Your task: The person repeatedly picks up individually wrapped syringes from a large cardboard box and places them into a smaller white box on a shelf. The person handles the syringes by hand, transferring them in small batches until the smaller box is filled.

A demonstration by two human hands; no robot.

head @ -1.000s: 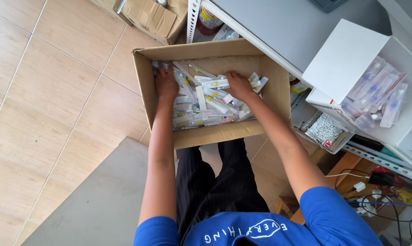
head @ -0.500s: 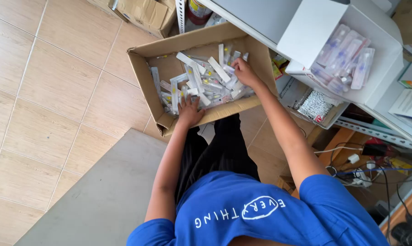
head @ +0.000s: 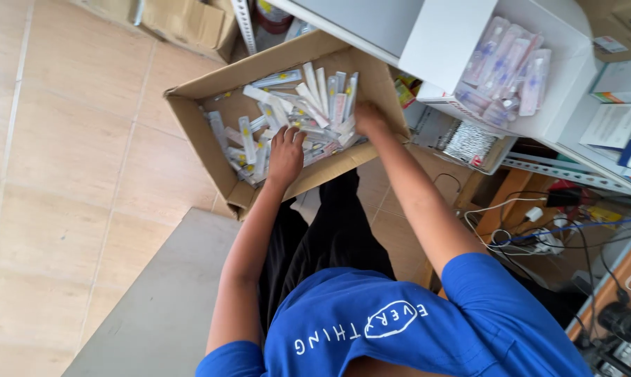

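Reaching into cardboard box [head: 210, 143] at my knees: my left hand [head: 285, 155] flat, fingers spread on sealed packets [head: 308, 105]; my right hand [head: 368, 119] in far corner, grasp unclear. Packets loose, jumbled in box; white box [head: 560, 98] on shelf partly filled.

packets [head: 298, 115]: clear-and-white sealed strips, yellow-dotted, heaped loosely
cardboard box [head: 196, 143]: open, tilted, resting on the lap

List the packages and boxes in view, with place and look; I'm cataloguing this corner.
Cardboard box: on the lap, brown, open, both hands inside.
Sealed packets: in it, long, clear-white, yellow dots.
White box: shelf at right, open, holding clear packets with blue parts.
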